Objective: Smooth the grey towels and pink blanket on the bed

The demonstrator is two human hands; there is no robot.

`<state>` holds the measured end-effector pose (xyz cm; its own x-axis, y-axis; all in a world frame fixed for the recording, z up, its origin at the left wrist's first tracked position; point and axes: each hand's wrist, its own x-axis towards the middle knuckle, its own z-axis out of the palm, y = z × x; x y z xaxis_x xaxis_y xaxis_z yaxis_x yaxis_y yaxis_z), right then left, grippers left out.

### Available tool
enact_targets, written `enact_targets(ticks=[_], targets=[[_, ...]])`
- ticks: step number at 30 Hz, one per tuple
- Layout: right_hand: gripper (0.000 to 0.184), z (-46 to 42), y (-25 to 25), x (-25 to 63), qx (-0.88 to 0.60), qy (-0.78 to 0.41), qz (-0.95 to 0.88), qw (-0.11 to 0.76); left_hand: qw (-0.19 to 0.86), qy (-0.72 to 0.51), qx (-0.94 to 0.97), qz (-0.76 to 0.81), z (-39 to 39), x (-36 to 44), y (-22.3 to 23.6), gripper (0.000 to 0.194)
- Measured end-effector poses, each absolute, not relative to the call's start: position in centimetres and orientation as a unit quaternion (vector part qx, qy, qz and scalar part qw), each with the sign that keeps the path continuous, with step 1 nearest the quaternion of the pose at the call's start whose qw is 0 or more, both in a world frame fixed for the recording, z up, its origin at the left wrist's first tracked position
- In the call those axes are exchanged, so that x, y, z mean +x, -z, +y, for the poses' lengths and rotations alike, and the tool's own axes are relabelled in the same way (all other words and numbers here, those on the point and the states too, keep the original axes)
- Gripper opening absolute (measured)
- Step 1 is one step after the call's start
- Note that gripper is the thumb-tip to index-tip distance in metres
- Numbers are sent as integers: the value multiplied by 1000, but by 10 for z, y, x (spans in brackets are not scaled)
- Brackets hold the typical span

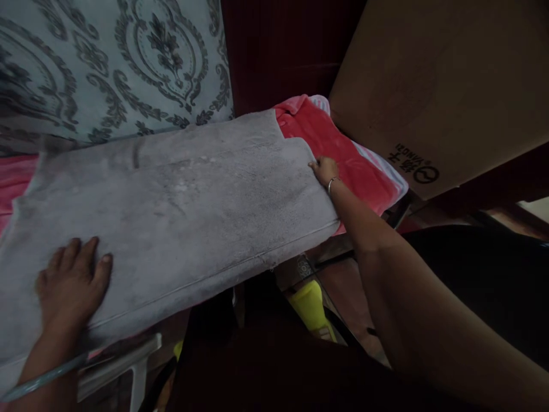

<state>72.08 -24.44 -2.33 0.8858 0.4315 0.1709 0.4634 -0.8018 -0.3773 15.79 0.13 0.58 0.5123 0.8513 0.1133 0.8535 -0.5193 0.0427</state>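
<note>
A worn grey fabric pad (193,212), marked with pale and dark stains, lies lengthwise in front of me. My left hand (75,280) rests flat on its near left part, fingers a little apart. At the pad's right end, my right hand (325,170) has its fingers closed over the edge of the grey fabric. Under the pad, a red plush blanket (343,154) with a striped border sticks out at the right. More of the red fabric (17,177) shows at the far left. What supports the pad is mostly hidden.
A wall with a grey damask pattern (167,57) stands behind the pad, beside a dark red panel (278,51). A large cardboard box (429,86) leans at the right. Below are a white plastic frame (137,366), a yellow-green slipper (311,306) and floor tiles (347,292).
</note>
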Motion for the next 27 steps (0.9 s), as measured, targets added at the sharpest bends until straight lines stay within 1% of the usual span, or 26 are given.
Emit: enact_targets(ticks=[3, 5, 6, 8, 10, 13, 16, 18, 20, 23, 25, 27], targets=[[49, -249, 10, 690, -939, 73, -274, 196, 6, 78, -865, -495, -1, 159, -9, 95], [62, -254, 7, 651, -894, 103, -403, 167, 10, 69, -867, -493, 0, 159, -9, 95], [65, -257, 9, 630, -856, 98, -488, 142, 13, 64, -868, -492, 1, 159, -8, 94], [66, -264, 17, 597, -766, 46, -636, 86, 23, 62, -865, -498, 2, 159, -5, 89], [64, -271, 24, 585, -724, 4, -687, 56, 33, 58, -858, -510, 3, 157, -2, 86], [60, -276, 21, 607, -794, -11, -607, 37, 41, 47, -848, -526, 6, 153, -1, 82], [60, -265, 5, 625, -861, -7, -508, 26, 20, 29, -837, -546, 8, 157, -6, 80], [59, -245, -5, 615, -847, 24, -529, 44, 7, 25, -848, -530, 7, 174, -10, 77], [57, -216, -9, 590, -794, 50, -601, 70, 6, 32, -891, -453, 1, 208, -13, 70], [58, -168, -5, 561, -742, 39, -664, 85, -16, 20, -963, -270, -10, 276, -11, 61], [59, -143, 1, 562, -760, 25, -645, 81, -30, 17, -975, -221, -15, 316, -4, 61], [60, -129, 8, 579, -795, 10, -601, 76, -29, 37, -977, -208, -15, 340, 6, 61]])
